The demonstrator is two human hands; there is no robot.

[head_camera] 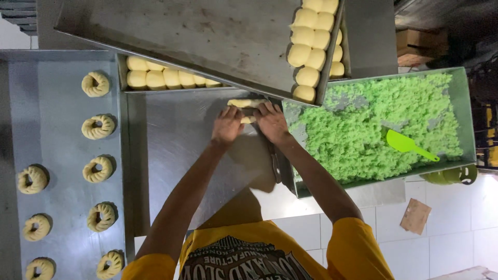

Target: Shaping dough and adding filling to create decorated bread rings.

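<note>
My left hand (226,126) and my right hand (271,121) lie side by side, palms down and fingers pressed flat, on a pale piece of dough (244,104) that sits on the steel table (181,150). Neither hand is clenched; both bear down on the dough, which sticks out past my fingertips as a short flattened strip, and a little of it shows between my two hands.

Just beyond the dough, a big metal tray (207,36) is propped at a tilt over the work spot. Its right end carries smooth yellow dough balls (311,46) packed in rows. Beneath its lower edge a second tray shows a row of dough pieces (166,78) set close together.

Just to the right of my right hand stands a deep pan (467,119) filled with bright green shredded filling (373,124), and a green spatula (407,144) rests on top of it, well apart from my hands.

On the left, a flat baking sheet (62,155) holds twisted dough rings (98,127) spaced apart in two columns. My yellow shirt (249,254) fills the bottom edge, over a white tiled floor (456,233).
</note>
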